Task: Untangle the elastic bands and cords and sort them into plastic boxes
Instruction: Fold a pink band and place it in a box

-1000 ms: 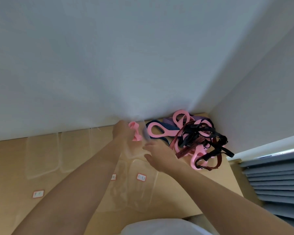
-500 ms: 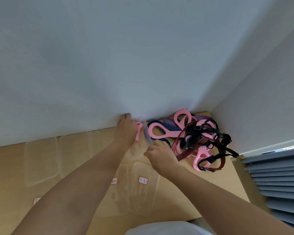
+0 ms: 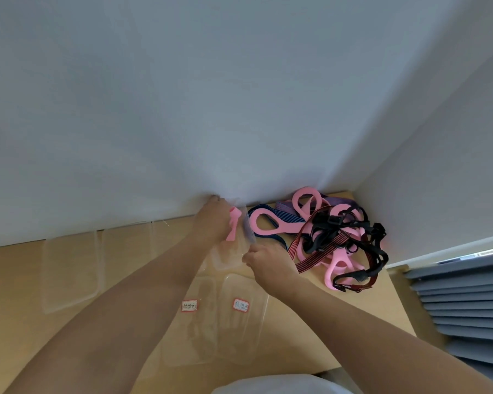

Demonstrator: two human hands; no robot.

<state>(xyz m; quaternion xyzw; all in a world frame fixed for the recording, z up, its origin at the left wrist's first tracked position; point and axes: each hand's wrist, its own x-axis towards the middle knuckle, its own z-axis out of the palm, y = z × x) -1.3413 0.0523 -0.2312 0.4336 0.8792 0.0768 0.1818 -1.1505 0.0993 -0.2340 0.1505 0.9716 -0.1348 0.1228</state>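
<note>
One view only, head camera, looking down into the corner of a wooden table (image 3: 17, 308).

- Left hand (image 3: 213, 220): far side, close to the wall, fingers curled round a short pink band (image 3: 234, 224). The band hangs lengthwise, far end at the fingers and near end dipping into a clear box (image 3: 229, 255).
- Right hand (image 3: 265, 260): fingers curled at the near right edge of that box. It appears to pinch the rim and tip it up, though clear plastic makes the contact hard to read.
- Tangle (image 3: 333, 237): pink loops, black straps, red-striped and purple cords, heaped in the corner to the right of both hands. Its long run goes from the far wall toward the near right. Its closest pink loop lies just beside the box.
- Other boxes: two labelled ones (image 3: 239, 334) near the body, side by side, and more lined up to the left along the wall (image 3: 69, 271). The label writing is too small to read.

Judgement: the pink band is being dropped in and most of the sorting remains. The right hand is nearer the tangle, so the next reach falls to it, rightward and slightly away from the body. Pulling along a strap's length should snag less than pulling across the heap.
</note>
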